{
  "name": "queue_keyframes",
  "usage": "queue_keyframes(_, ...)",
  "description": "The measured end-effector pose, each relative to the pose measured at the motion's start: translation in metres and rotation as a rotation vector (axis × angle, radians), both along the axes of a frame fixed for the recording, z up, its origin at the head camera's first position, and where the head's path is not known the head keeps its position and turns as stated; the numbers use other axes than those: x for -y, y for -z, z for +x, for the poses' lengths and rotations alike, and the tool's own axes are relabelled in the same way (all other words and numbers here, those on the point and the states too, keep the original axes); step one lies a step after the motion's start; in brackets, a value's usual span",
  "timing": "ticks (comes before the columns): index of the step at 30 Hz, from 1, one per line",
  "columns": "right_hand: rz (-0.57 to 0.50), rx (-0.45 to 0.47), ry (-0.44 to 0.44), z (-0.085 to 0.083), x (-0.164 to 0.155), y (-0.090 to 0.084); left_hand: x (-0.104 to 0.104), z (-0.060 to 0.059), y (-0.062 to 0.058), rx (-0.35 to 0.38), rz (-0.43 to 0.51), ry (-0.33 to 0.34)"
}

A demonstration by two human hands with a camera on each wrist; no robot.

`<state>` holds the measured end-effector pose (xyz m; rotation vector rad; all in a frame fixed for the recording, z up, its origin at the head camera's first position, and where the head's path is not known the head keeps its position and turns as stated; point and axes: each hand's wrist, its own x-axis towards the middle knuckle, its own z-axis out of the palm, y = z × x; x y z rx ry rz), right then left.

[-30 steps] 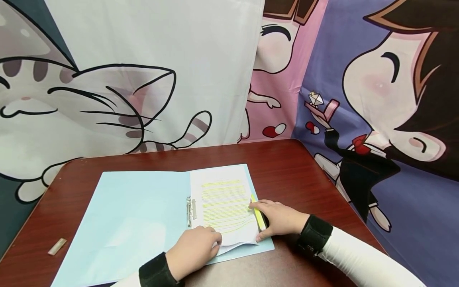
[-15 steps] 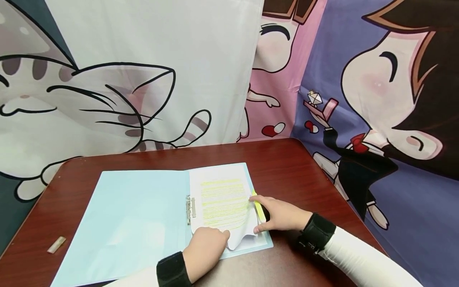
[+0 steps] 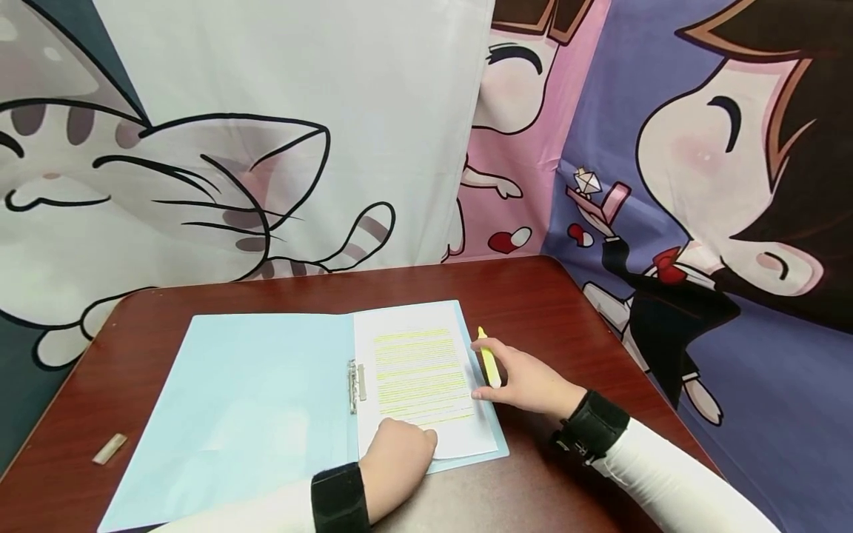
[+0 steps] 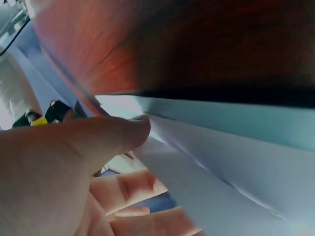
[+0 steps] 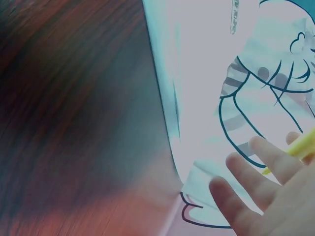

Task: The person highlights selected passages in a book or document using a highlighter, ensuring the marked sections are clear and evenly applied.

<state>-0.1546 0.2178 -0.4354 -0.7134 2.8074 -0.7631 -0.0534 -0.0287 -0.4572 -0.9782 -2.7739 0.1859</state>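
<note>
A light blue folder [image 3: 266,414] lies spread on the table, its metal clip [image 3: 356,386] near the spine. White sheets [image 3: 440,438] with yellow-highlighted lines lie flat on its right side. My left hand [image 3: 398,465] is at their lower edge; in the left wrist view its thumb [image 4: 133,132] lies against a lifted sheet [image 4: 192,177], with the fingers on the other side, pinching it. My right hand [image 3: 533,377] holds a yellow highlighter [image 3: 489,364] near the thumb and forefinger, by the folder's right edge. In the right wrist view its other fingers [image 5: 246,177] are spread.
A small beige strip [image 3: 109,448] lies on the dark red table [image 3: 306,289], left of the folder. Printed cartoon cloth [image 3: 400,89] hangs along the table's back and right sides. Black bands [image 3: 595,426] circle both wrists.
The curled lower right part of the top sheet has come to lie flat. My left hand has shifted right along the lower edge. My right hand has moved farther up with the highlighter.
</note>
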Motion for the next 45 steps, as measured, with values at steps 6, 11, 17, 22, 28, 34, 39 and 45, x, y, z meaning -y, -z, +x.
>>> queue_keyframes(6, -0.12, -0.086, 0.083, -0.003, 0.002, -0.004, 0.002, -0.004, -0.001, 0.03, 0.055, -0.032)
queue_keyframes(11, -0.195, -0.136, 0.146, -0.007, 0.002, -0.011, 0.017, -0.01, -0.007, 0.015, 0.245, -0.081)
queue_keyframes(17, -0.148, -0.117, 0.146, -0.013, 0.01, -0.006, 0.039, -0.01, -0.015, 0.198, 0.437, -0.19)
queue_keyframes(22, -0.037, -0.119, 0.083, -0.015, 0.026, 0.001, 0.057, 0.001, -0.025, 0.295, 0.516, -0.304)
queue_keyframes(28, 0.098, -0.159, -0.06, -0.013, 0.055, -0.003, 0.074, 0.019, -0.032, 0.396, 0.567, -0.44)
queue_keyframes(34, 0.207, -0.16, -0.22, -0.013, 0.092, 0.003, 0.089, 0.033, -0.03, 0.469, 0.578, -0.521)
queue_keyframes(39, 0.225, -0.121, -0.314, -0.013, 0.121, 0.01, 0.101, 0.043, -0.027, 0.511, 0.598, -0.585)
queue_keyframes(45, 0.209, -0.042, -0.364, -0.009, 0.149, 0.011, 0.117, 0.052, -0.022, 0.583, 0.623, -0.642)
